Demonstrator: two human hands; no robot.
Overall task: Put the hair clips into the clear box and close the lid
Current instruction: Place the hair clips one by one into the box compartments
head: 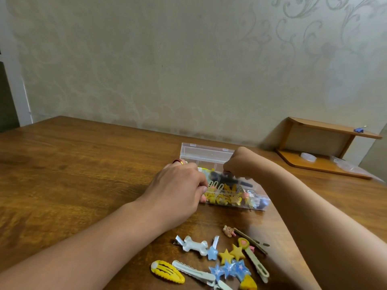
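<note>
Clear box [206, 155] (lid up), table-center.

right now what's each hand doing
left hand: fingers curled at the clear box, grip hidden.
right hand: curled over the dark clip, grip unclear.

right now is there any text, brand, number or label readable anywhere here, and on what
No readable text, number or brand shows anywhere.
clear box: no label or print visible on its open lid or walls.
hair clips on the table: shapes only (stars, a bone, a bear), no lettering.
wooden shelf: its small items are too small and blurred to tell.
wall: only a swirl pattern.
</note>
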